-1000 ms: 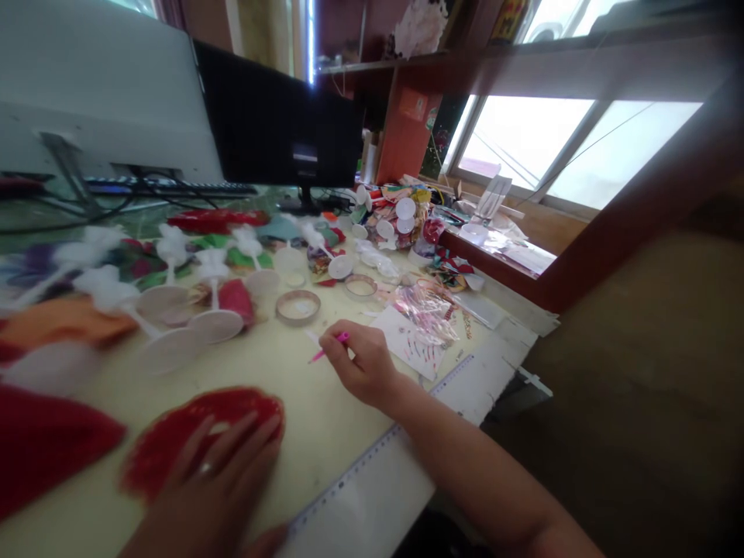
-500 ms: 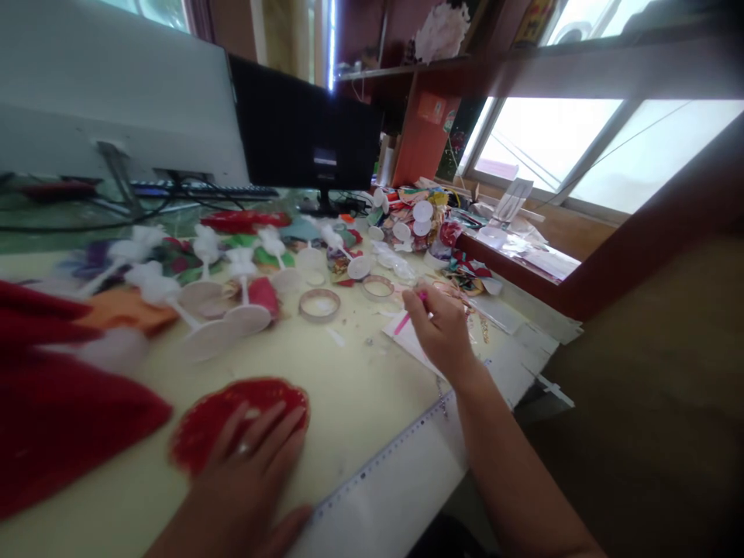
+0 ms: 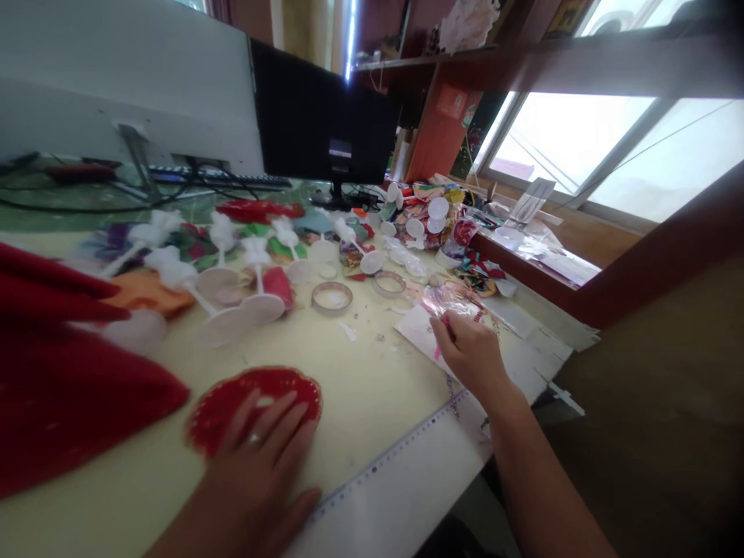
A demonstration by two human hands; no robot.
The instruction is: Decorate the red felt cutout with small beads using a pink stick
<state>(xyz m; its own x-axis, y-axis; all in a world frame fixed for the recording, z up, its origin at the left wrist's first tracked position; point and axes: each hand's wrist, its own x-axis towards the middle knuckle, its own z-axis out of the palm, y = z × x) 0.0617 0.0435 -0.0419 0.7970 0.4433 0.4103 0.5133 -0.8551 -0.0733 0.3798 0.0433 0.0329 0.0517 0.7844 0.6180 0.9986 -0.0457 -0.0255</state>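
Observation:
My left hand [image 3: 264, 449] lies flat, fingers spread, on a round red fabric piece [image 3: 224, 403] with a gold-trimmed edge and a small pale opening near its middle. Part of the piece is hidden under the fingers. On the right, my right hand [image 3: 468, 345] is closed around a thin pink stick, perhaps a pen-like tool [image 3: 438, 352], pointing down over a white card [image 3: 414, 328]. Beside that hand are a clear plastic wrapper [image 3: 450, 298] and a bead chain [image 3: 452, 394].
A ruler strip [image 3: 401, 446] runs along the table's near edge. Red cloth [image 3: 75, 403] lies at the left. Several small white doll busts on stands [image 3: 256, 271], tape rolls [image 3: 332, 298] and fabric scraps [image 3: 482, 271] fill the back, before a black monitor [image 3: 325, 116].
The view has shifted, so the scene sits further right. My right hand with the pink stick is lower and nearer me over the card. My left hand stays on the red piece.

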